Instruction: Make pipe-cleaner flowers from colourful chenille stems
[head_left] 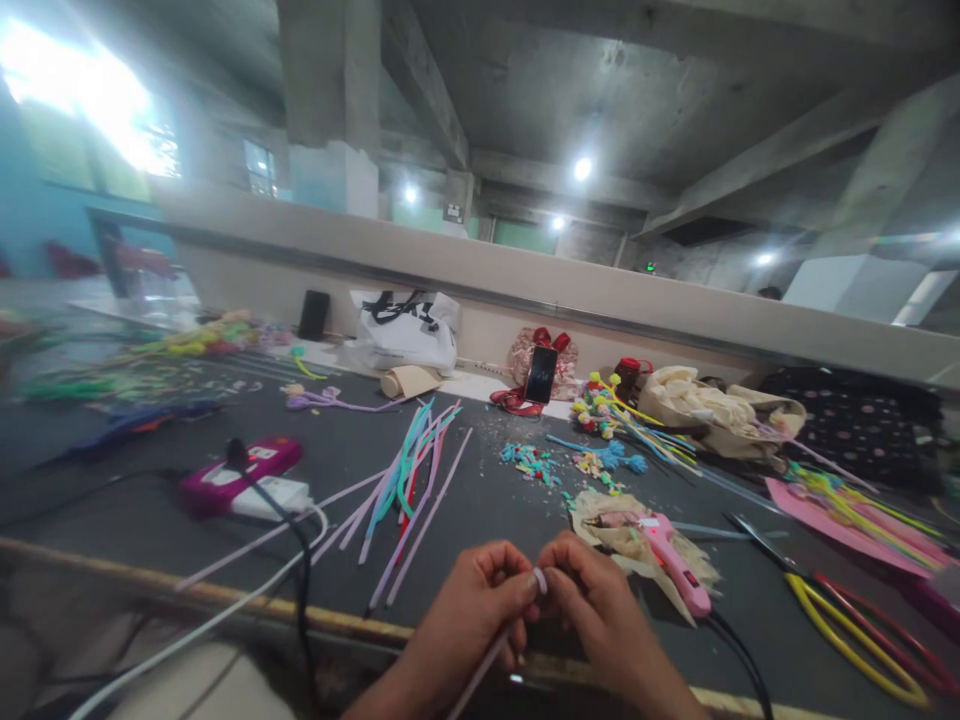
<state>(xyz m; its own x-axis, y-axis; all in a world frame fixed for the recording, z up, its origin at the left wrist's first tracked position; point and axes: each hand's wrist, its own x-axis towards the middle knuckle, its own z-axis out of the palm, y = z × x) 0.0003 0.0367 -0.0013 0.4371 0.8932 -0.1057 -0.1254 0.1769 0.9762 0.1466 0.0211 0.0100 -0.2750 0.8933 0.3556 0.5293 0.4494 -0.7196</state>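
Note:
My left hand (pixel 469 620) and my right hand (pixel 596 610) meet low in the middle of the view, over the near edge of the dark table (pixel 480 500). Together they pinch a pale lilac pipe cleaner (pixel 491 655). Its top end is bent into a small loop between my fingertips, and its stem runs down to the left under my left hand. A pink glue gun (pixel 675 560) lies on crumpled paper just right of my right hand. A fan of pastel pipe cleaners (pixel 409 480) lies ahead to the left.
A magenta-and-white power strip (pixel 244 480) with cables sits at the left. Scissors with yellow and red handles (pixel 847 620) lie at the right. A phone (pixel 541 374), bags, coloured craft flowers (pixel 607 415) and scraps line the far side by the wall.

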